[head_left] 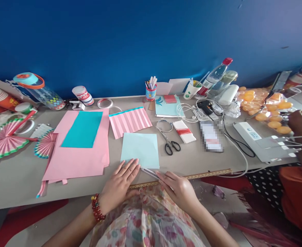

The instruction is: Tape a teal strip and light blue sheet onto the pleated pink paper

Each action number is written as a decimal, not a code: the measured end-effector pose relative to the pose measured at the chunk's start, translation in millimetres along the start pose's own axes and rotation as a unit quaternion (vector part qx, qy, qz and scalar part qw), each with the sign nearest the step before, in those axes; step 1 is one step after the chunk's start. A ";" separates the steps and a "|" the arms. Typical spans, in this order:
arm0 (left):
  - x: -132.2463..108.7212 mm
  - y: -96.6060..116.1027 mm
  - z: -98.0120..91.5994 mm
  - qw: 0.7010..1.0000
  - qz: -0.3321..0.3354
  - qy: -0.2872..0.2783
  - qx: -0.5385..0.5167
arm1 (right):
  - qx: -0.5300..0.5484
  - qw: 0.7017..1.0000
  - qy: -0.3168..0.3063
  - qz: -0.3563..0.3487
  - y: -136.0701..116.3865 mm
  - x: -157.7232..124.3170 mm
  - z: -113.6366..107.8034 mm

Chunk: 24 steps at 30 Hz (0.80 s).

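A light blue square of paper (pixel 140 150) lies flat on the table in front of me. My left hand (pixel 126 175) rests palm down with fingers stretched over the paper's lower left corner and the table edge. A beaded bracelet is on that wrist. In my right hand (pixel 177 187), closed, is a slim silver craft knife (pixel 150 173), its tip pointing left towards my left fingertips by the paper's lower edge. Just beyond the paper lies a pleated pink sheet (pixel 130 122) with a blue strip along its top. Black-handled scissors (pixel 172 147) lie right of the paper.
Pink sheets (pixel 76 164) carry a turquoise sheet (pixel 82 129) on the left, beside folded fans (pixel 7 140). Wound red-and-white thread (pixel 184 131), a phone (pixel 211 136) and a power strip (pixel 251 133) lie right. A pen cup (pixel 151 92) stands behind. Another person's hand (pixel 301 125) is far right.
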<state>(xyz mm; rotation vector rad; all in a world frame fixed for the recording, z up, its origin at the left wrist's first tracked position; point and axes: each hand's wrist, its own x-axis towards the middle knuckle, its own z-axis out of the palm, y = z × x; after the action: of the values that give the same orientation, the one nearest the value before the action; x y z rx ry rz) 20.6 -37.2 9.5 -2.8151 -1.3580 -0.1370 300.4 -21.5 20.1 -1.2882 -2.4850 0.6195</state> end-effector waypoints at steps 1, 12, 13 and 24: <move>0.1 -0.1 -0.2 1.000 -0.001 0.002 -0.004 | -0.002 1.000 0.000 -0.002 -1.0 1.0 0.0; -15.3 -12.1 -6.2 1.000 -0.005 -0.015 -0.010 | -0.018 1.000 0.005 0.001 -0.7 1.1 4.0; -15.8 -11.9 -4.9 1.000 -0.002 -0.015 -0.007 | -0.016 1.000 0.006 0.002 -0.4 0.7 4.2; -15.8 -9.9 -1.8 1.000 -0.014 -0.004 -0.002 | -0.014 1.000 0.002 -0.011 -1.7 6.1 4.0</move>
<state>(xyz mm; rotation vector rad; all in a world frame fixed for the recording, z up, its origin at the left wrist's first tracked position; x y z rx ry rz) 2.9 -43.4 9.7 -2.8035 -1.4009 -0.1277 294.0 -18.3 17.7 -1.2700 -2.5086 0.5786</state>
